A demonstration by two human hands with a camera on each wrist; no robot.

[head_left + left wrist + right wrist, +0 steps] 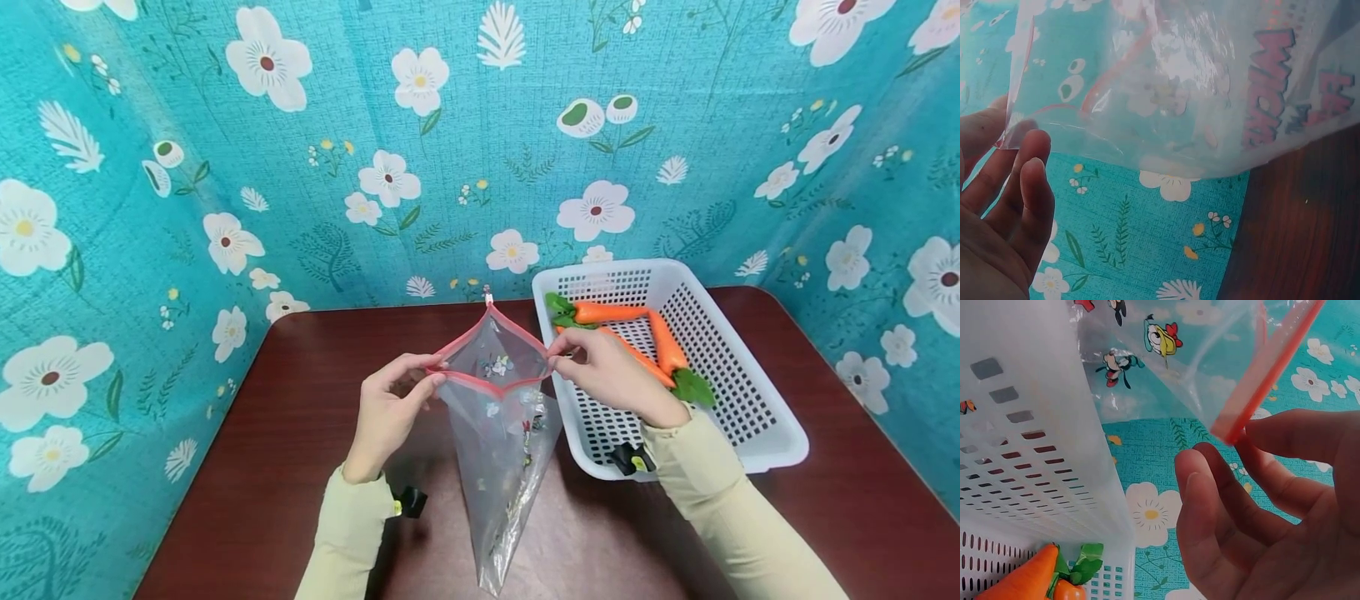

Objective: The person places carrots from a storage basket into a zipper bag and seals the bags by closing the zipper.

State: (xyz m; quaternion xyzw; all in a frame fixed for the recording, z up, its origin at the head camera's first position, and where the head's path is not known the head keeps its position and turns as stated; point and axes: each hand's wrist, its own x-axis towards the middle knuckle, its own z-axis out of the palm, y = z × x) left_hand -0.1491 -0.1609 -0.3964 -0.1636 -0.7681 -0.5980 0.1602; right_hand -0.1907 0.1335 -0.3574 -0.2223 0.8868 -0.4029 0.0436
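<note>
A clear zip bag (498,467) with a red-edged mouth and cartoon prints hangs between both hands above the table. Its mouth is spread wide into a diamond, and a zip slider (489,297) sits at the far corner. The left hand (393,404) pinches the mouth's left corner between thumb and fingers. At the opposite corner, the right hand (603,371) pinches the red edge (1266,378) with thumb and forefinger, its other fingers loosely bent. In the left wrist view, large red lettering shows on the bag (1191,94).
Right of the bag stands a white perforated basket (750,379), partly under the right forearm. Several orange carrots (667,342) with green tops lie in it. The dark red-brown table (300,417) meets a teal floral cloth (450,208) at the back and sides.
</note>
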